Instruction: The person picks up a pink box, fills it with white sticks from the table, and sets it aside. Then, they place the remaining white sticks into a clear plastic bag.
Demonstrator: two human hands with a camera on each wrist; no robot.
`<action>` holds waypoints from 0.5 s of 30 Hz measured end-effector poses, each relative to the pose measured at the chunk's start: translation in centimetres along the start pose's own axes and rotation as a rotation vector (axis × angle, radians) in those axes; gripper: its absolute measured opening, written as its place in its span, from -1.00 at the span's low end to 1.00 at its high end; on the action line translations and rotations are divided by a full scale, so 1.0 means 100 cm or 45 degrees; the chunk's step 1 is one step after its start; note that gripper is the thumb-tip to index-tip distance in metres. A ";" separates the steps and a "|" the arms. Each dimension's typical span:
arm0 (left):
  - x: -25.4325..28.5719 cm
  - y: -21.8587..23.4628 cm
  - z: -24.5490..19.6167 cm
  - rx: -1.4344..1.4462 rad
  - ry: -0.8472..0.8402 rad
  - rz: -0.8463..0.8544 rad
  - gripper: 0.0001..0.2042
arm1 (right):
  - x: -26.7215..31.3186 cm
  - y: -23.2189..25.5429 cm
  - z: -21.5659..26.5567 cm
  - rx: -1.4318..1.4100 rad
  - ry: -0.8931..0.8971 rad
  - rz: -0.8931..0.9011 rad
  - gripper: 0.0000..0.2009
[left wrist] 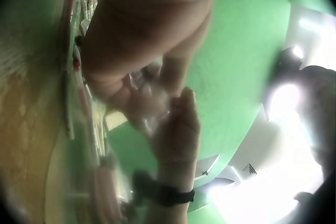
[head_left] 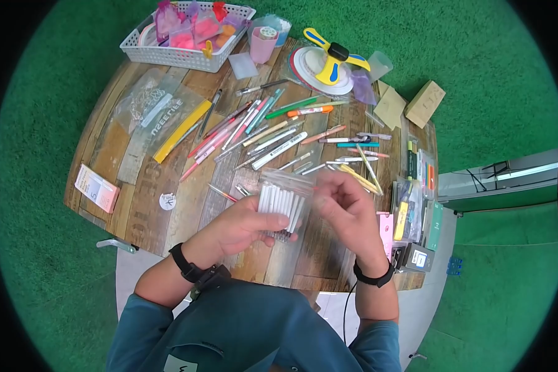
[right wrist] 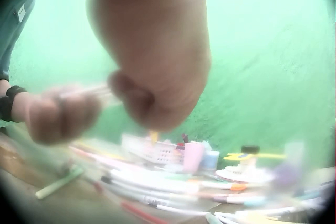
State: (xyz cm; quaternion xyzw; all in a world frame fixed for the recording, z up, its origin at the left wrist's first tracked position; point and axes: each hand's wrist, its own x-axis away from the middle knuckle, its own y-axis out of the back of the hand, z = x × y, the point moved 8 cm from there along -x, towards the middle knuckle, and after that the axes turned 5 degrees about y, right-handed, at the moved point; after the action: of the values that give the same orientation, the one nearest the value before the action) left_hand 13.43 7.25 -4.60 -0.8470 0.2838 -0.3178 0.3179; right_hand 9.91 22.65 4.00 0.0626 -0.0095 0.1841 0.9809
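My left hand (head_left: 240,224) grips a small clear zip bag (head_left: 285,178) low on its side, thumb across the front. Inside the bag stand several slim white sticks (head_left: 279,201) with dark lower ends; their exact kind is unclear. At the bag's upper right edge, the curled fingers and thumb of my right hand (head_left: 351,217) pinch the plastic. The right wrist view shows the bag stretched between the right hand (right wrist: 157,87) and the left hand (right wrist: 62,116), above the table. Blur hides the fingertips there.
Loose pens and markers, among them an orange marker (head_left: 310,111), spread over the wooden table (head_left: 136,204) beyond the hands. A white basket (head_left: 167,57), pink cup (head_left: 263,46) and blue-yellow spinner (head_left: 336,56) stand behind. Packets and a yellow-handled cutter (head_left: 403,214) lie right; a small box (head_left: 97,188) lies left.
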 end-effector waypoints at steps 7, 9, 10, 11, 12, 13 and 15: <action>0.006 -0.005 -0.001 -0.127 0.027 -0.079 -0.57 | 0.012 -0.012 -0.033 0.050 -0.190 0.013 -0.81; 0.006 -0.004 0.002 -0.117 0.030 -0.065 -0.56 | 0.015 -0.019 -0.019 -0.101 -0.101 0.020 -0.81; 0.006 0.000 0.000 -0.089 0.018 -0.089 -0.55 | 0.017 -0.014 -0.019 -0.097 -0.096 -0.002 -0.81; 0.006 0.002 -0.003 -0.099 0.026 -0.075 -0.55 | 0.019 -0.002 -0.012 0.010 0.012 -0.109 -0.80; 0.008 0.006 -0.012 -0.094 -0.024 -0.110 -0.55 | 0.022 0.008 -0.005 0.115 0.117 -0.213 -0.80; 0.011 0.011 -0.019 -0.088 -0.073 -0.150 -0.55 | 0.023 0.019 -0.002 0.113 0.118 -0.224 -0.80; 0.012 0.015 -0.037 -0.076 -0.200 -0.163 -0.57 | 0.023 0.060 0.020 0.784 0.204 -0.339 -0.83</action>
State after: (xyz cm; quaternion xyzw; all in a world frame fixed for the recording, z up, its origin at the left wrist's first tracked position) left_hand 11.09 4.15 -3.08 -0.8948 0.2125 -0.2617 0.2929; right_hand 9.84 28.79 6.77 0.3418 0.1320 0.0532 0.9289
